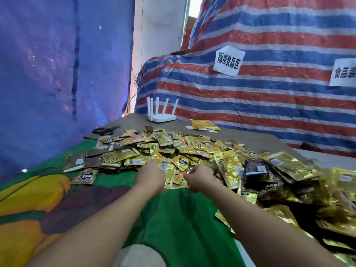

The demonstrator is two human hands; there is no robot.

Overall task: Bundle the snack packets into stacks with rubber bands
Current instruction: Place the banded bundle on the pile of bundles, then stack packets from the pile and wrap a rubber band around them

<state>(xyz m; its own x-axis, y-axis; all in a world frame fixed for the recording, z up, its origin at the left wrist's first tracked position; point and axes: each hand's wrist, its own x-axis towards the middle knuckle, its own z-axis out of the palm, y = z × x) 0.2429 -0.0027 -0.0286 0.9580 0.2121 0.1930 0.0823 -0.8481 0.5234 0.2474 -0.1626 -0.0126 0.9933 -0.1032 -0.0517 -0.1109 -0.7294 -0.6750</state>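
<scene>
Mostly the work lies ahead, judging by the head view: the snack packets (192, 151) sprawl in one loose heap across the table (260, 140), far too many and too overlapped to count, gold ones mixed with a few dark ones. At the heap's near edge both hands are in among the packets. The left hand (149, 177) rests at the heap's near-left fringe, its fingers reaching forward onto the gold packets; whether they are curled round one I cannot tell. The right hand (199, 178), just right of it at the same edge, has its fingers curled in, seemingly pinching something small, though what it is cannot be made out. No rubber band shows plainly anywhere. Beyond the heap's far right sits one small set of packets (205, 125) apart from the rest, possibly a finished stack, though any band on it is not visible. Behind the heap's far edge stands one white router (162, 117) with five antennas; off the heap's far-left corner lies one pair of scissors (106, 130). Two paper signs (228, 60) hang on the striped tarp (269, 97) behind the heap.
</scene>
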